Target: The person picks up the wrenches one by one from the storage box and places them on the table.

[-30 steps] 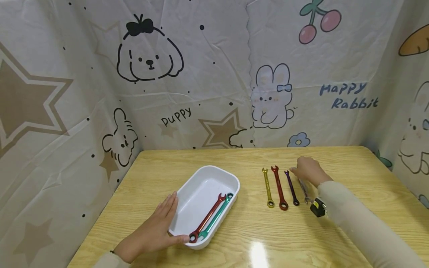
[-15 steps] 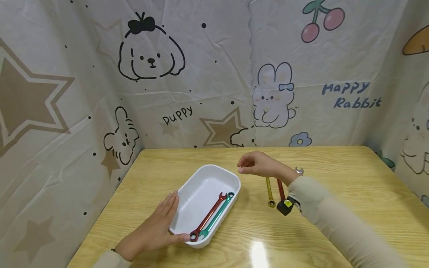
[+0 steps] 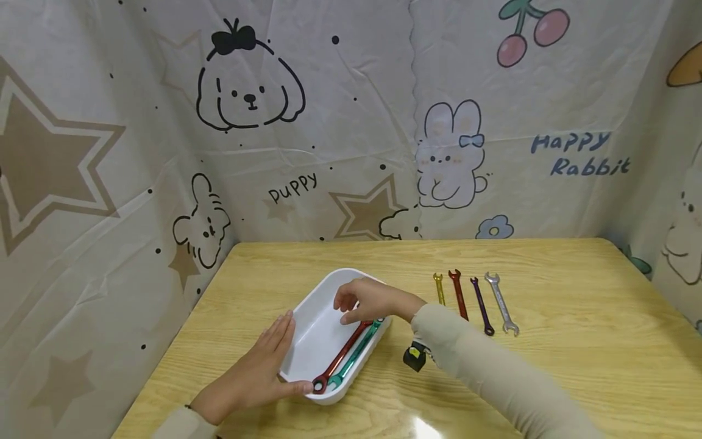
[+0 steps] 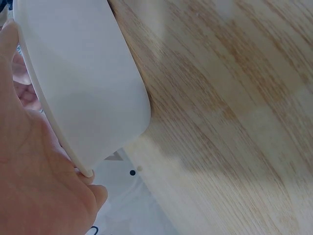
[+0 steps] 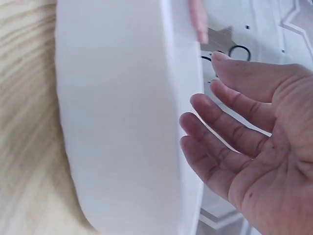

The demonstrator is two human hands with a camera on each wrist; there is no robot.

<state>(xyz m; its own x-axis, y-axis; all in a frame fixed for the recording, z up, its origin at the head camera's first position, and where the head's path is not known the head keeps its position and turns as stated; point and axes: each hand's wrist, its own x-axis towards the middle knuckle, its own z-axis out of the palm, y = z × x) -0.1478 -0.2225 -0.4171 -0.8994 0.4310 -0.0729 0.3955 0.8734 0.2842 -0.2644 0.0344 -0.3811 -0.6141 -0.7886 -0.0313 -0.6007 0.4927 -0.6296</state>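
My left hand point(image 3: 252, 372) rests on a white plastic tray point(image 3: 298, 317), fingers straight along its left rim and thumb at the near end. The left wrist view shows that palm beside the tray's rim point(image 4: 49, 115). Inside the tray, a red wrench point(image 3: 342, 356) and a green wrench point(image 3: 356, 353) lie side by side along the right wall. My right hand point(image 3: 367, 300) hovers over the far part of the tray, overlapping its right rim. In the right wrist view, the right hand's fingers point(image 5: 225, 127) are loosely bent with nothing between them.
Right of the tray, a yellow wrench point(image 3: 439, 286), a second red wrench point(image 3: 457, 292), a purple wrench point(image 3: 482, 306) and a silver wrench point(image 3: 501, 303) stand in a row on the wooden table point(image 3: 576, 341). My right sleeve point(image 3: 482, 366) partly covers two of them. A printed cloth point(image 3: 351, 122) hangs behind.
My right hand has swept left from the silver wrench to above the tray, uncovering the silver and purple wrenches. My left hand and the tray have stayed put.
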